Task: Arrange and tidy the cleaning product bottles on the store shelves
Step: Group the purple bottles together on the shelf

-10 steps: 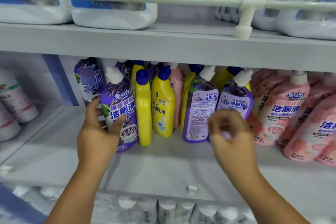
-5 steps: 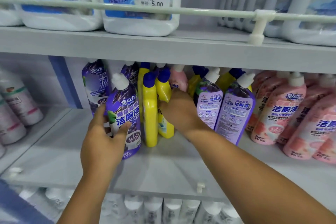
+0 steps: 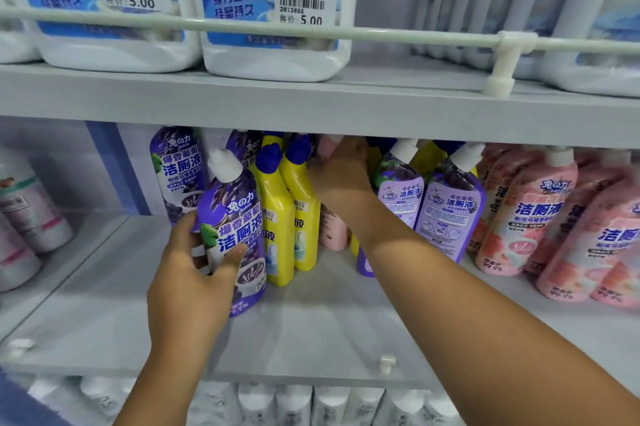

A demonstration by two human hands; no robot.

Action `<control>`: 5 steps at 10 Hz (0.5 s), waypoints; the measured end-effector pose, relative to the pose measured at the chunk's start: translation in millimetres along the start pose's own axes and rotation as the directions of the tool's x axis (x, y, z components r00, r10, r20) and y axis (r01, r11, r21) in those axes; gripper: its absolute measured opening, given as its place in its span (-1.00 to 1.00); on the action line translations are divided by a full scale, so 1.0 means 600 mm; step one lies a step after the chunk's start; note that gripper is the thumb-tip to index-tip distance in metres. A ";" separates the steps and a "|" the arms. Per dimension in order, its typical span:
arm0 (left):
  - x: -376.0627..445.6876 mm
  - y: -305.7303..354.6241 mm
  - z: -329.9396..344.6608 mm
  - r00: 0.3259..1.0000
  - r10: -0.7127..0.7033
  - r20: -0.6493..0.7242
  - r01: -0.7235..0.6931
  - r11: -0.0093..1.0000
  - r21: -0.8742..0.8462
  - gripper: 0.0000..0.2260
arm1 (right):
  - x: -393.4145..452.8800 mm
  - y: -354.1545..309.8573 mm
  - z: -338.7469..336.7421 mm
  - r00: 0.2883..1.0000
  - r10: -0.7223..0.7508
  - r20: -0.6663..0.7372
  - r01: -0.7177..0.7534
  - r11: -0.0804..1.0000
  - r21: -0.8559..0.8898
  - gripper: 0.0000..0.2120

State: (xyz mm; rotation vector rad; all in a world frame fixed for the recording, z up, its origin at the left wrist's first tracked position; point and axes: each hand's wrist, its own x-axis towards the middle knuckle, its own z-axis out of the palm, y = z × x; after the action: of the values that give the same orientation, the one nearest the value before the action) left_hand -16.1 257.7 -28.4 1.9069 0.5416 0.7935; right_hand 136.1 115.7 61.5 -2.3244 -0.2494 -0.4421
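While the left hand [image 3: 187,273] grips the front purple bottle [image 3: 239,238], the right hand [image 3: 341,171] reaches deeper, closing on the upright pink bottle [image 3: 332,228] behind.

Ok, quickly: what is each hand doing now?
Left hand: holds the purple bottle.
Right hand: reaches onto the pink bottle behind; grip cannot be told.

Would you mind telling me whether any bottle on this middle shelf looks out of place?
Yes: a lone pink bottle stands behind the yellow bottles, apart from the pink group at the right. The right hand reaches over its top. The left hand holds a front purple bottle, which leans.
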 end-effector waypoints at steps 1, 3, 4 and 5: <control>0.000 0.004 0.000 1.000 -0.008 0.008 0.008 1.000 -0.005 -0.45 | 0.010 0.003 0.005 0.994 0.081 0.069 -0.088 0.991 0.102 -0.64; 0.005 0.003 -0.004 1.000 0.015 0.007 -0.015 1.000 0.001 -0.46 | -0.030 0.005 0.010 0.998 0.022 -0.064 -0.011 0.986 0.168 -0.69; 0.008 0.005 -0.007 1.000 0.018 0.012 -0.018 0.999 -0.029 -0.53 | -0.065 0.017 -0.005 0.970 -0.088 -0.228 0.144 0.959 0.243 -0.48; -0.020 0.020 -0.001 0.986 0.082 -0.148 -0.079 0.996 0.028 -0.49 | -0.105 0.037 -0.045 0.962 -0.091 -0.257 0.177 0.925 0.335 -0.51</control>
State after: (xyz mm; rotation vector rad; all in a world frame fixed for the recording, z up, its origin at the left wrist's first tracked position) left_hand -24.3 245.1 -20.9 1.9095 0.5698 0.9926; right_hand 78.2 77.9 41.1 -1.8865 -0.3443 -0.6789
